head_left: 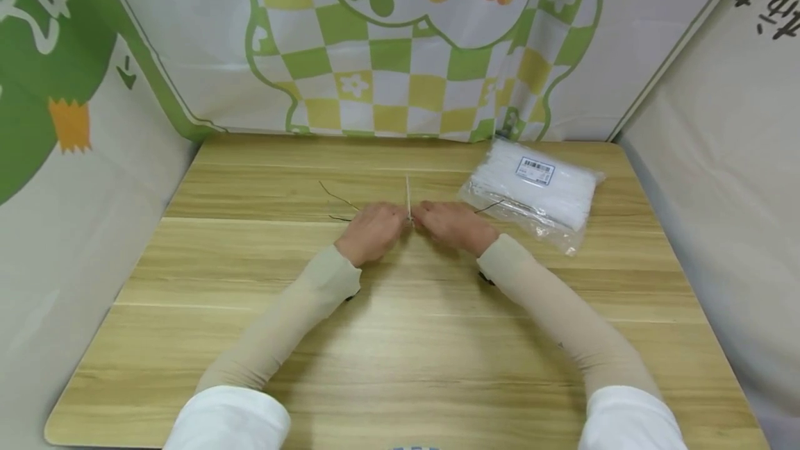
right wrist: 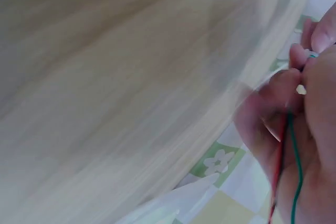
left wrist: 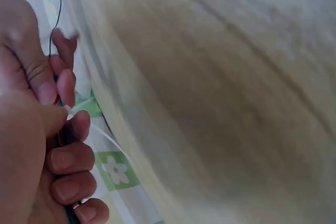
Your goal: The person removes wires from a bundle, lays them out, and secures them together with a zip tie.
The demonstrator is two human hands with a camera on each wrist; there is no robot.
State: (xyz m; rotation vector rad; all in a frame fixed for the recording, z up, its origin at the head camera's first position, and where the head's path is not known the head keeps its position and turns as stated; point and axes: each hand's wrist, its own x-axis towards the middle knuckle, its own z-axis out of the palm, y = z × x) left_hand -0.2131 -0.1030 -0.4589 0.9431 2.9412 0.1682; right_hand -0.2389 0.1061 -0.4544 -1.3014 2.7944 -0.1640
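My left hand [head_left: 375, 231] and right hand [head_left: 455, 224] meet over the middle of the table, fingertips close together. Between them a thin white cable tie [head_left: 408, 193] sticks up and away, its small head at the fingertips. A bundle of thin wires [head_left: 337, 196] runs through both hands, loose ends showing on either side. In the left wrist view, my left fingers [left wrist: 71, 187] curl round the bundle. The right wrist view shows a red wire [right wrist: 278, 166] and a green wire [right wrist: 298, 171] leaving my right hand, which pinches the bundle; some right fingers are blurred.
A clear plastic bag of white cable ties [head_left: 544, 189] with a printed label lies at the table's back right, near the right-hand wire ends. The wooden table [head_left: 400, 346] backs onto a checked, flowered curtain [head_left: 406, 61]. Pale fabric walls [head_left: 719, 123] stand at both sides.
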